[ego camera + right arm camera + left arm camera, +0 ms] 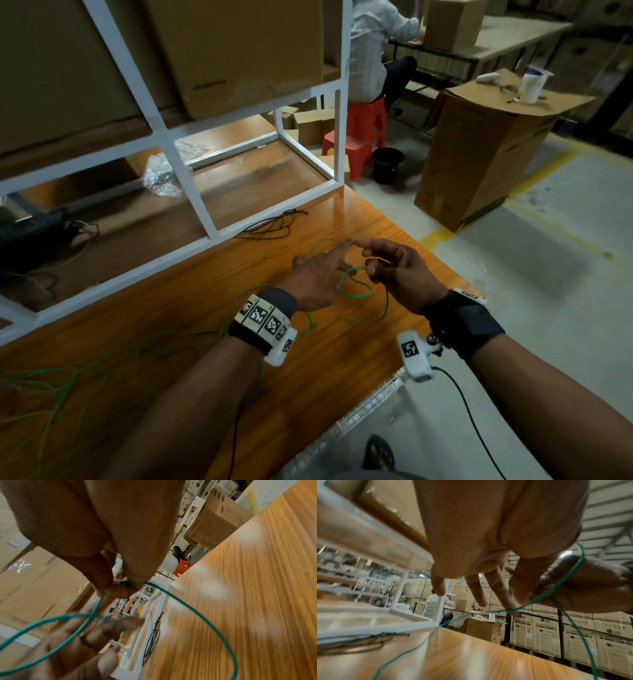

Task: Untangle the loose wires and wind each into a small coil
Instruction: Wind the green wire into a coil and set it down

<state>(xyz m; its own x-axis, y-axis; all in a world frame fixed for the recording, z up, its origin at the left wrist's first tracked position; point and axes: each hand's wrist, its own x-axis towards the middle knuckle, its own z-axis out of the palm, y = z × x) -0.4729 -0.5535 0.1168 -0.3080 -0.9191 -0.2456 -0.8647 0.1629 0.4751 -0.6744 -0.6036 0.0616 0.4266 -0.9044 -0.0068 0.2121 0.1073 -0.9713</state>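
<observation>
From the head view, both hands work above the wooden table (308,394) near its far edge. The right hand (397,274) curls its fingers round a green wire (356,293), which hangs in a loop between the hands and trails back over the tabletop to a loose mass of green wires (61,380) at the left. The left hand (318,274) has its fingers stretched out, holding nothing firmly. A bundle of black wires (274,224) lies apart by the white frame (191,192).

The left wrist view shows the left hand's fingers (498,588) spread and straight, the green wire (498,610) crossing just at their tips — touching or only passing, I cannot tell.

The right wrist view shows the right hand (120,586) pinching the wire (197,615) between thumb and curled fingers, a wide loop (42,620) draping over the left hand (82,642).

The risk, as I judge it: the trailing length is still caught in the pile, so pulling to wind could tighten a knot — or the springy loop could slip off the straight left fingers and undo the coil.
</observation>
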